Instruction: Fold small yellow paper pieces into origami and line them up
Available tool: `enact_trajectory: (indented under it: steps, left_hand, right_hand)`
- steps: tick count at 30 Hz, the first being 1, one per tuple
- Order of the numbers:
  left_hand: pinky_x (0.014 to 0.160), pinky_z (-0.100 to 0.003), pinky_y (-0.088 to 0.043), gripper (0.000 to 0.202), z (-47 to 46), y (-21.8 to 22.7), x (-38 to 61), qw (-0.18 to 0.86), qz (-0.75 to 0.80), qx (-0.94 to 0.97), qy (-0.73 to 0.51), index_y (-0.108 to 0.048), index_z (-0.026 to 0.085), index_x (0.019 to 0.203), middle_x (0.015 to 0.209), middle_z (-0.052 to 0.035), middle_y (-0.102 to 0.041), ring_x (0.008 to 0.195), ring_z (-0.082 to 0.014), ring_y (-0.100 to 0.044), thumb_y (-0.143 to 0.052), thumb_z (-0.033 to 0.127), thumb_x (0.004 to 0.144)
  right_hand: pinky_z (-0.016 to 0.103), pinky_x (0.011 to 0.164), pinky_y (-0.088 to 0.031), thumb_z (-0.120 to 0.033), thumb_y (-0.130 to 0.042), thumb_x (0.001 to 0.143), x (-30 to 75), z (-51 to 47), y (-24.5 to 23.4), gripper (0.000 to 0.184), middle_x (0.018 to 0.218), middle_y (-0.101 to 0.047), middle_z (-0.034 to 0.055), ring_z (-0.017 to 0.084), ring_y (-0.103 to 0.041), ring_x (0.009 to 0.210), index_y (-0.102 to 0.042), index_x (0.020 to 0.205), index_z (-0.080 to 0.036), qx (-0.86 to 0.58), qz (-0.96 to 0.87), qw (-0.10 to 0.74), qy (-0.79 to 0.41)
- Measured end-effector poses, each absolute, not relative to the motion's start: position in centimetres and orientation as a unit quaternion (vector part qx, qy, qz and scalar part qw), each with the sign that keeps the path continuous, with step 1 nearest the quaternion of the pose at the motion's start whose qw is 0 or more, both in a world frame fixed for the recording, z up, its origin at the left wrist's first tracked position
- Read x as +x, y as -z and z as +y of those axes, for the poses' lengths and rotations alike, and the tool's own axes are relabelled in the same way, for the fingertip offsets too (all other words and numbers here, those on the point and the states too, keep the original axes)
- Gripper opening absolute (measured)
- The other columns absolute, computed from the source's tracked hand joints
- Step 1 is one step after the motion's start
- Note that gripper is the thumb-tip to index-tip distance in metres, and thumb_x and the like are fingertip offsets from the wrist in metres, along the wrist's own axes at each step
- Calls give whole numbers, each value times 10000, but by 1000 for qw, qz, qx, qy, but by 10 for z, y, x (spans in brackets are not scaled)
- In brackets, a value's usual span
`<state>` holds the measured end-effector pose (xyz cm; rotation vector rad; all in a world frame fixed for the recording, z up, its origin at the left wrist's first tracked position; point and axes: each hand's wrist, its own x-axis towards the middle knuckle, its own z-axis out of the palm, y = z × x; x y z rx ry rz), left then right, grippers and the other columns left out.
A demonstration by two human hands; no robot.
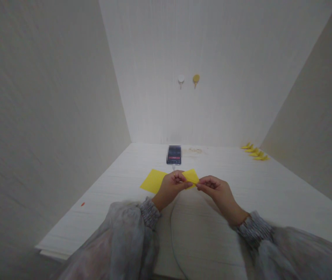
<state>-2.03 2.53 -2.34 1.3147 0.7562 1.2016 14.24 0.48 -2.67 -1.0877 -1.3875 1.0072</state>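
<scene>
The left hand (172, 186) and right hand (218, 191) pinch the small yellow paper (191, 175) between their fingers (205, 188) over the worktop (110, 186), right of the yellow sheet (153, 181). Uneven pull could skew or tear the paper; a low left wrist could drag the sheet.

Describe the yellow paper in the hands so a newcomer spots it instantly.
On the white table, find the dark phone near the middle. Below and right of it, the left hand and right hand meet at a small yellow paper. It alone is held; the larger yellow sheet lies flat to its left, the yellow folded shapes sit far right.
</scene>
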Motion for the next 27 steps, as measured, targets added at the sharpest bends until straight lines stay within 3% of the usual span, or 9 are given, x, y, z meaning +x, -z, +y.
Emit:
enact_trajectory:
  steps: [9, 16, 27]
  left_hand:
    - [612, -228, -410, 258, 23, 19, -20, 573, 282, 561, -527, -474, 125, 602, 769, -12, -551, 672, -101, -528, -701, 219, 523]
    - [509, -188, -346, 265, 19, 14, -20, 575, 330, 539, -520, -469, 135, 599, 528, 54, -469, 491, -50, -427, -673, 300, 564]
    - [489, -191, -337, 245, 19, 12, -18, 552, 361, 539, -524, -500, 132, 623, 513, 49, -497, 470, -51, -429, -657, 315, 579]
  right_hand:
    - [252, 551, -420, -318, -653, 619, 144, 3, 26, 147, 594, -623, 0, 127, -553, 561, -598, 670, -192, -443, -601, 524, -409]
    - [250, 542, -418, -313, -654, 619, 143, 2, 24, 144, 587, -616, -3, 121, -542, 548, -591, 657, -190, -444, -591, 530, -415]
    - [254, 546, -404, -298, -641, 640, 142, 0, 21, 135, 572, -602, -4, 119, -533, 544, -579, 660, -181, -440, -590, 535, -416]
